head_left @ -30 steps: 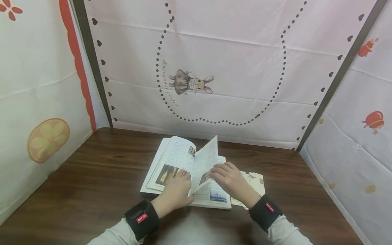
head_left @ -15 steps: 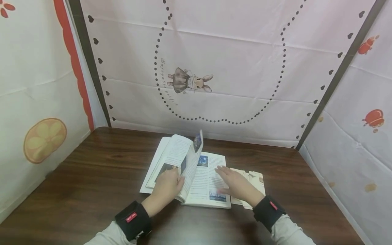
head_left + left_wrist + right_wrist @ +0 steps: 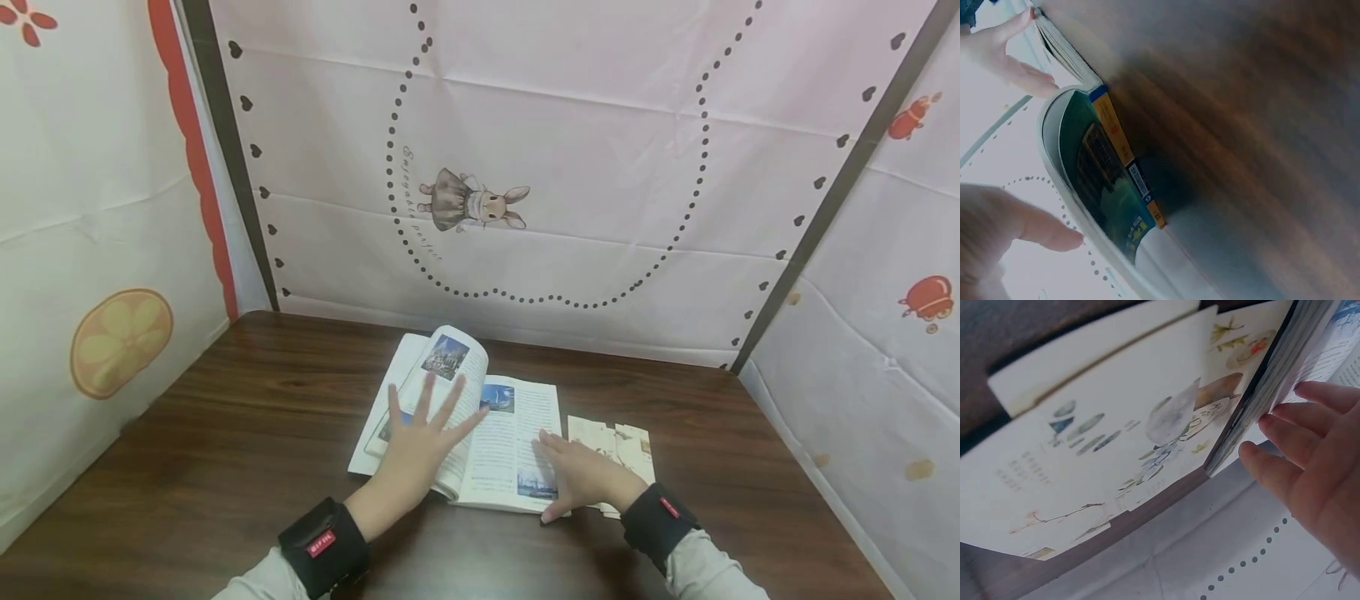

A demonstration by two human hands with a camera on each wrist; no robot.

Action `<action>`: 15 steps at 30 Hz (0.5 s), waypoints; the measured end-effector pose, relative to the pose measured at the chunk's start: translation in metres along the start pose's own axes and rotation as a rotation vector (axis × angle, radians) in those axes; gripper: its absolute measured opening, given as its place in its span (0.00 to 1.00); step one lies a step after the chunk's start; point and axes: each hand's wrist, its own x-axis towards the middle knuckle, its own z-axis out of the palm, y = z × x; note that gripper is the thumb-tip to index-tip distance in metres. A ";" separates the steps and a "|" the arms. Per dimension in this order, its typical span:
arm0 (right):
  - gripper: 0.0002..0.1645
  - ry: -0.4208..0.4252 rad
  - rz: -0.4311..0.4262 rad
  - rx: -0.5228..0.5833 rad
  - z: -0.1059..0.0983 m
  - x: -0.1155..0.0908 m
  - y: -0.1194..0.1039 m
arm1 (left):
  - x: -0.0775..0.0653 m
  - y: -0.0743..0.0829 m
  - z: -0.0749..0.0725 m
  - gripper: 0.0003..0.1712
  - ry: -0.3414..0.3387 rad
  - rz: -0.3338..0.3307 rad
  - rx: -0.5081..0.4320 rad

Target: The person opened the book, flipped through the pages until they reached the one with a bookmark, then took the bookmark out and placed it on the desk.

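Note:
An open book (image 3: 502, 450) with printed text and colour photos lies on the brown table. My left hand (image 3: 414, 450) spreads its fingers wide over the curved left-hand pages. In the left wrist view the book's yellow and blue spine (image 3: 1113, 125) and green picture cover show beneath those pages. My right hand (image 3: 588, 477) is at the right-hand page, fingers extended over it and thumb by the near corner. The right wrist view shows its fingertips along the page edges (image 3: 1266, 387); firm contact is hard to tell.
Thin cream illustrated cards or booklets (image 3: 633, 450) lie right of the book, partly under the right forearm. A pale flat sheet or cover (image 3: 372, 437) juts out under the book's left side. Printed cloth walls (image 3: 600, 183) enclose the brown table (image 3: 225, 433).
The lifted pages have turned over to the left. My left hand has gone from curled on the pages to spread over them. The right hand let go of the page and lowered towards the right-hand page.

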 end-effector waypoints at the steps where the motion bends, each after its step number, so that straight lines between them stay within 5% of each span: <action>1: 0.63 -0.002 -0.001 0.000 0.000 0.000 0.000 | -0.001 0.000 0.000 0.44 -0.045 0.052 0.021; 4: 0.62 0.002 -0.013 0.008 0.002 0.000 0.001 | -0.004 0.000 0.000 0.31 -0.212 0.127 -0.043; 7: 0.62 -0.007 -0.023 0.018 0.003 0.000 0.002 | -0.007 0.001 0.000 0.23 -0.321 0.092 -0.142; 15: 0.56 -0.041 -0.012 0.073 -0.004 -0.003 0.003 | -0.004 0.001 -0.003 0.19 -0.299 0.027 -0.180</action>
